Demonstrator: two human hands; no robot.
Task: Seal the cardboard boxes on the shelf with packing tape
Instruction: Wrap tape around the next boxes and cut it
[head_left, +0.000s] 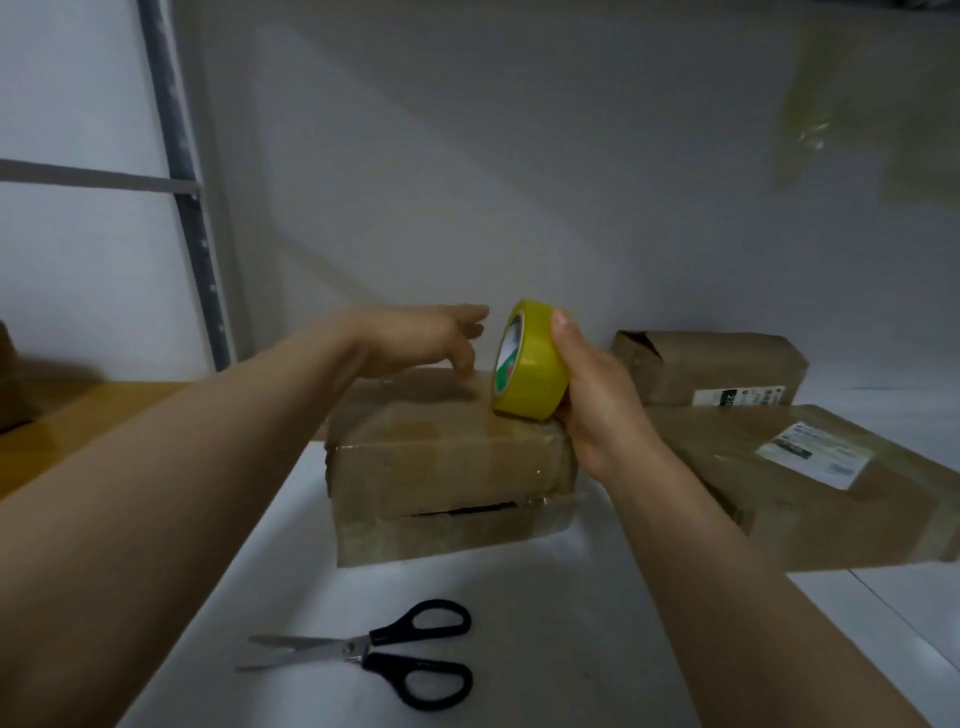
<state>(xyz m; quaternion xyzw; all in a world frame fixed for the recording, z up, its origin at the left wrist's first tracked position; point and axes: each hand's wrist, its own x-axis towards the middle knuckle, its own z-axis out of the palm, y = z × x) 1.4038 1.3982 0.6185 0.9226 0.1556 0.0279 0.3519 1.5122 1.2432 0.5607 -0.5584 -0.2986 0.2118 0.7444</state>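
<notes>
In front of me is a white shelf (571, 623) with a grey wall close behind it. Directly on it, near the middle, sits a worn box (447, 467), its lower front edge split open along a dark gap. To its right lies a flatter box (810, 499) with a white label on top, its near corner just beside the middle box. Behind that, near the wall, rests a third box (711, 369), also labelled. Nearer to me, black-handled scissors (374, 652) lie flat with blades apart, pointing left. At the left the shelf meets a wooden surface (78, 421).
</notes>
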